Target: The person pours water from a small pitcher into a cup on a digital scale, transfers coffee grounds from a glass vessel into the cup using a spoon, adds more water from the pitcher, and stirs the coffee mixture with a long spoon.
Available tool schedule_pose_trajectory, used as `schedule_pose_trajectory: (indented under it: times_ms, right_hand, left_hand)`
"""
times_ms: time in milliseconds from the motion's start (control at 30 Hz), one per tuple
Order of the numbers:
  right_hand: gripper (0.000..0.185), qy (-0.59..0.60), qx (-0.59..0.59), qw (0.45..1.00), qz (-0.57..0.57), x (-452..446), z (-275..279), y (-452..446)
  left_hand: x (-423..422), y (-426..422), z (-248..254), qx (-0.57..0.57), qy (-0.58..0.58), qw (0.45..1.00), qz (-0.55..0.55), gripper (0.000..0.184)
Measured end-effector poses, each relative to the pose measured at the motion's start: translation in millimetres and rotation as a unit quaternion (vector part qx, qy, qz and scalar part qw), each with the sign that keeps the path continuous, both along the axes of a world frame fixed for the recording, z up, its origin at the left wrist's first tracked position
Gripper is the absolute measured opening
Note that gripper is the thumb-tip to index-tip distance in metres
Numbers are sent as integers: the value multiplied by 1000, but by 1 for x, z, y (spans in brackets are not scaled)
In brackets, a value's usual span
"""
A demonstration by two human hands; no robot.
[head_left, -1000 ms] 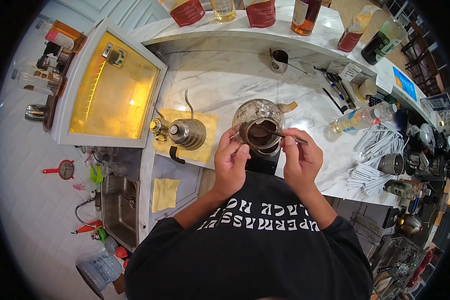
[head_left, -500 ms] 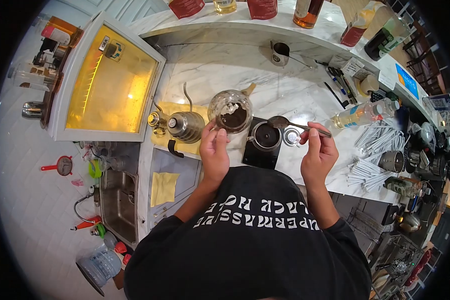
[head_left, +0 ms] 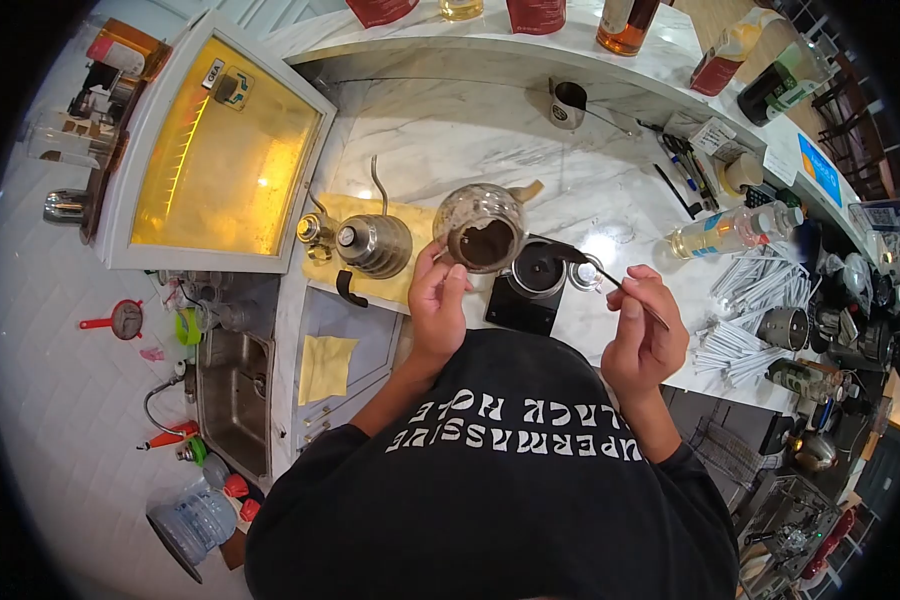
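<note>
My left hand (head_left: 438, 308) is closed around the lower side of a round glass pot (head_left: 455, 205) with a light wooden handle. The pot is tipped toward me, and dark brown stuff shows through its opening. In my right hand (head_left: 647, 335), a dark spoon (head_left: 625, 287) is pinched by its handle, its bowl above the right edge of a round cup (head_left: 537, 272) with dark contents. That cup stands on a flat black scale (head_left: 522, 316), just right of and below the pot. A small shiny round dish (head_left: 587, 273) lies beside it, partly behind the spoon.
A steel gooseneck kettle (head_left: 373, 247) stands on a yellow cloth (head_left: 335, 215) to the left, near a glass-fronted cabinet (head_left: 230, 160). At right lie clear bottles (head_left: 725, 230) and many wrapped straws (head_left: 760, 285). A dark-filled pitcher (head_left: 567, 105) stands at the back.
The glass pot has tilted further toward me and moved slightly right. My right hand has lowered a little, and the spoon has turned, its handle now slanting more steeply.
</note>
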State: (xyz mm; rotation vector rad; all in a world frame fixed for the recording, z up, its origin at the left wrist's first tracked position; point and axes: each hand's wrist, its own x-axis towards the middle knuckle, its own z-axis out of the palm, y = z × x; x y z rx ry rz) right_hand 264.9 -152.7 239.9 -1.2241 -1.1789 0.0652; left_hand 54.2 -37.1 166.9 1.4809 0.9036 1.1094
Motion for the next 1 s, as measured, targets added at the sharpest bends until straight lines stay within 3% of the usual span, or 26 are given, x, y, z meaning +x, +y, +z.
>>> schedule_pose_trajectory:
  times_ms: [233,633,733,1000]
  right_hand:
    - [23,-53,-19,996,67,-19,7,17]
    - [25,-67,-39,994,77,-31,-2,23]
    - [22,-38,-47,996,69,-31,-1,24]
    - [17,260,-108,959,43,-37,5,22]
  left_hand:
    - [4,-5,23,87,-52,991,-85,29]
    - [9,-9,32,134,-59,986,-79,21]
    - [10,-9,32,119,-49,989,-73,22]
    - [10,-5,17,91,-30,994,-48,27]
